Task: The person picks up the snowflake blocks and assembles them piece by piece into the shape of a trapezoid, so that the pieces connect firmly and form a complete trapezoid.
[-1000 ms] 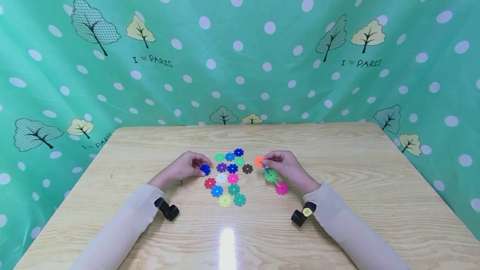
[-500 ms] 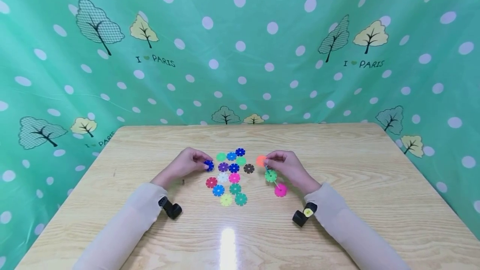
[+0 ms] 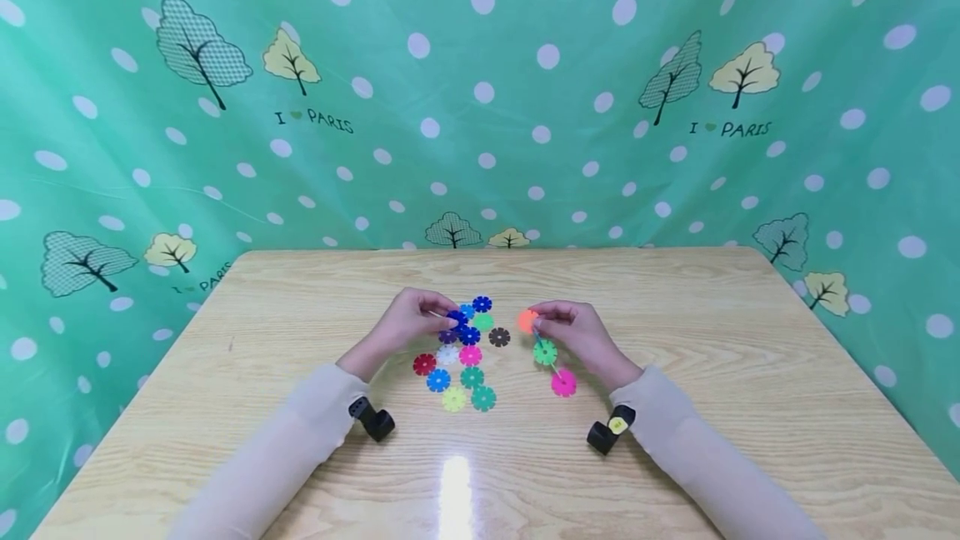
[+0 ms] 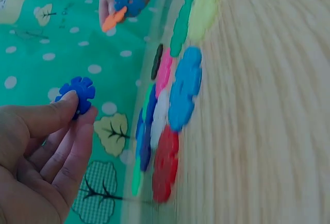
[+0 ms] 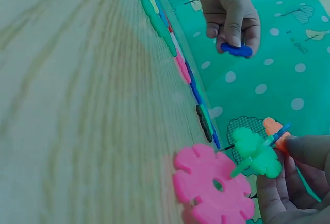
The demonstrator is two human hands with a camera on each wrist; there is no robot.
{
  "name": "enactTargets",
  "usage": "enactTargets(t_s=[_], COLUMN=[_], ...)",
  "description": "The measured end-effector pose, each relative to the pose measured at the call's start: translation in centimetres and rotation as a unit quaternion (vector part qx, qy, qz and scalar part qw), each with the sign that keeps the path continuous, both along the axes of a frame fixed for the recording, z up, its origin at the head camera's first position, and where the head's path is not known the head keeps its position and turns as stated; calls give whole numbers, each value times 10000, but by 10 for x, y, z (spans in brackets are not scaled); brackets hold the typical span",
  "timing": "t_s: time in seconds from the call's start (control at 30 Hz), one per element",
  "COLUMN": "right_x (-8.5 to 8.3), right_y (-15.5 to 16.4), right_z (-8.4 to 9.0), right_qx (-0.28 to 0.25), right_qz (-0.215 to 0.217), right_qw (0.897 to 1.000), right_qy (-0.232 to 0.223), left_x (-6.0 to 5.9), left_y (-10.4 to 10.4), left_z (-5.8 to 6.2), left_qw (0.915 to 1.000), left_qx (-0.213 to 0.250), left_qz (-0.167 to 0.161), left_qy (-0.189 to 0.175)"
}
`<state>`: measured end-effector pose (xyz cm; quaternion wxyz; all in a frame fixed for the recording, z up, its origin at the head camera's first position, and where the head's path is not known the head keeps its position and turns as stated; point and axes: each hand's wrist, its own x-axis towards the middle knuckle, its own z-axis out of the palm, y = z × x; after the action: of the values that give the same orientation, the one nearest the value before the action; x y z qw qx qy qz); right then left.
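My left hand [image 3: 411, 320] pinches a dark blue snowflake disc [image 3: 457, 318] between thumb and fingers, lifted above the cluster of loose discs [image 3: 461, 357]; the left wrist view shows the same blue disc [image 4: 78, 93] at my fingertips [image 4: 67, 105]. My right hand [image 3: 573, 332] holds a chain of joined discs: an orange disc [image 3: 527, 321] at the fingers, a green disc [image 3: 545, 352] and a pink disc [image 3: 563, 382] resting on the table [image 3: 675, 440]. In the right wrist view the pink disc [image 5: 214, 185] and green disc [image 5: 255, 154] sit beside my fingers [image 5: 304, 154].
Several coloured discs lie flat mid-table, among them a red disc [image 3: 423, 364], a yellow disc [image 3: 453, 399] and a black disc [image 3: 499, 337]. A green spotted cloth backdrop [image 3: 480, 107] rises behind the table's far edge. Bare wood lies to both sides.
My left hand has moved right and lifted with the blue disc, from the table left of the cluster to above it. The right hand and its chain stay nearly still.
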<state>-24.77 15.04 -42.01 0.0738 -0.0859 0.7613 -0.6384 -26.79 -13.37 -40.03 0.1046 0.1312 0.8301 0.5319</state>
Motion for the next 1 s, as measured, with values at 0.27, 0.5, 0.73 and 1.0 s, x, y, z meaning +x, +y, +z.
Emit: enactTargets(t_s=[0.27, 0.5, 0.73, 1.0], right_x=[-3, -3, -2, 0], right_y=[-1, -3, -5, -6], right_z=[1, -1, 1, 2], right_qx=[-235, -229, -184, -314], right_qz=[113, 11, -90, -84], right_qw=[9993, 9984, 9981, 9963], right_qy=[-271, -511, -581, -796], left_x=[5, 11, 12, 11], left_y=[25, 43, 57, 65], left_z=[-4, -10, -11, -11], left_qw=[9996, 9987, 9977, 9974], left_qx=[229, 239, 148, 152], left_qz=[-2, 97, 9, 42], left_qy=[140, 436, 668, 701])
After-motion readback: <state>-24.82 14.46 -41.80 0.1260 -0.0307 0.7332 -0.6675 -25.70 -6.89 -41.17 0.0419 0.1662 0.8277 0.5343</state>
